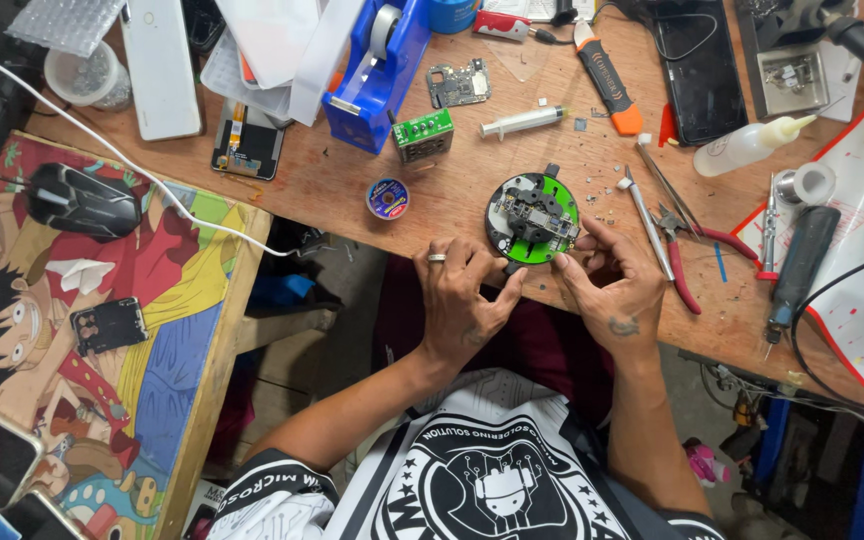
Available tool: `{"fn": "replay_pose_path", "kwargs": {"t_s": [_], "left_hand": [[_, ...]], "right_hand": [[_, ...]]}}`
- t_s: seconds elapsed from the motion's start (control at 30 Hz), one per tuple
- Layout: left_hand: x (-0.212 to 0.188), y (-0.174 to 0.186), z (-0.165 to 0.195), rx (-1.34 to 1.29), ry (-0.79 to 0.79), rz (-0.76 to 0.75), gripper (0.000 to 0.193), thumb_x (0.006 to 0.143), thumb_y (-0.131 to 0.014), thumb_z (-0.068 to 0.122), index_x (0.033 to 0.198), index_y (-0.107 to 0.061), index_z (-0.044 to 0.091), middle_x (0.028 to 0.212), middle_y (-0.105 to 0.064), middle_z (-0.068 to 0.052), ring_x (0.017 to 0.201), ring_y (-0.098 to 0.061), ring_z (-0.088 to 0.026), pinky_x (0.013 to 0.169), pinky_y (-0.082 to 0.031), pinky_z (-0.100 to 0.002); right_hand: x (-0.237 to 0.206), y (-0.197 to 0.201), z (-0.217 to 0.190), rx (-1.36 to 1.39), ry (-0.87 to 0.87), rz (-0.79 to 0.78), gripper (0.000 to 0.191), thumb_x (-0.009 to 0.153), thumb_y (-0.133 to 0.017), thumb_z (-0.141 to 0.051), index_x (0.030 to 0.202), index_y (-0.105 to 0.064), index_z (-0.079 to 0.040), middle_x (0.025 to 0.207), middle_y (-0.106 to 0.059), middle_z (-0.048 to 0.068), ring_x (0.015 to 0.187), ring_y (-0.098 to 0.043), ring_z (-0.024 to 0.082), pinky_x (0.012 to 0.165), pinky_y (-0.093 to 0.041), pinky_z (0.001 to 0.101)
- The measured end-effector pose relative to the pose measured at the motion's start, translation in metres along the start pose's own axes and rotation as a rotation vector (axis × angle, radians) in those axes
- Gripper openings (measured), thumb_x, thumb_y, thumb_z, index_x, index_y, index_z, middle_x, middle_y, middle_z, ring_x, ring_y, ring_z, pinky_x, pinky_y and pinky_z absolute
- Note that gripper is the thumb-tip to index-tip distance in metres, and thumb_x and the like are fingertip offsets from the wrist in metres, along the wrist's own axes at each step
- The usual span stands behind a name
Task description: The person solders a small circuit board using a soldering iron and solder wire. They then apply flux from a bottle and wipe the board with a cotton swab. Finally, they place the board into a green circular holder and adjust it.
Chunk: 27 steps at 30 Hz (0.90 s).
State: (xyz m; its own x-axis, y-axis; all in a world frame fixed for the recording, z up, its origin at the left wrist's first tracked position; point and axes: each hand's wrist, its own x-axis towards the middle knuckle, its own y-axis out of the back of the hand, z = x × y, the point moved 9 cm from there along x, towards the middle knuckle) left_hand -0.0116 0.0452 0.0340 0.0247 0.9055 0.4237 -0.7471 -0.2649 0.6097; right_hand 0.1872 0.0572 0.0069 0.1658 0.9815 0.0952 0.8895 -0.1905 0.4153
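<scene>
Both hands pinch at the round green-and-black board holder (532,218) by the worktop's front edge: left hand (462,295) fingertips narrow at its rim, right hand (612,285) likewise. Clamped circuit board looks fragile; better gripping the stiff rim.

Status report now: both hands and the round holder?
Left hand and right hand touch round black-green board holder at its edge. Red-handled pliers lie beside.

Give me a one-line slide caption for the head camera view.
Both hands, left hand and right hand, at a round green-and-black holder clamping a small circuit board, on a cluttered wooden workbench.
</scene>
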Motion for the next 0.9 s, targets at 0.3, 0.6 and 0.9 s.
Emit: {"fn": "replay_pose_path", "kwargs": {"t_s": [0.3,0.6,0.9], "left_hand": [[0.007,0.009,-0.01,-0.034,0.077,-0.017,0.02,0.081,-0.084,0.021,0.084,-0.07,0.008,0.09,-0.062,-0.005,0.101,-0.055,-0.028,0.092,-0.04,-0.042],[0.016,0.017,-0.016,-0.047,0.118,-0.033,0.017,0.08,-0.084,0.014,0.085,-0.071,0.005,0.091,-0.063,-0.007,0.1,-0.055,-0.029,0.092,-0.044,-0.042],[0.017,0.017,-0.019,-0.048,0.174,-0.034,0.019,0.079,-0.084,0.013,0.087,-0.069,0.004,0.094,-0.062,-0.007,0.098,-0.055,-0.029,0.093,-0.043,-0.042]], "right_hand": [[-0.002,-0.006,0.001,0.019,0.035,-0.008,0.047,0.086,-0.08,-0.001,0.132,-0.068,0.003,0.103,-0.071,0.005,0.082,-0.06,0.005,0.075,-0.051,0.0193],[-0.004,-0.009,-0.003,0.016,0.005,-0.051,0.046,0.088,-0.079,-0.003,0.133,-0.067,0.001,0.107,-0.072,0.006,0.083,-0.063,0.006,0.076,-0.052,0.0188],[0.004,0.057,-0.007,-0.316,0.152,0.171,0.03,0.098,-0.078,0.001,0.127,-0.072,0.0,0.11,-0.072,0.011,0.087,-0.066,0.016,0.076,-0.054,0.0295]]}}
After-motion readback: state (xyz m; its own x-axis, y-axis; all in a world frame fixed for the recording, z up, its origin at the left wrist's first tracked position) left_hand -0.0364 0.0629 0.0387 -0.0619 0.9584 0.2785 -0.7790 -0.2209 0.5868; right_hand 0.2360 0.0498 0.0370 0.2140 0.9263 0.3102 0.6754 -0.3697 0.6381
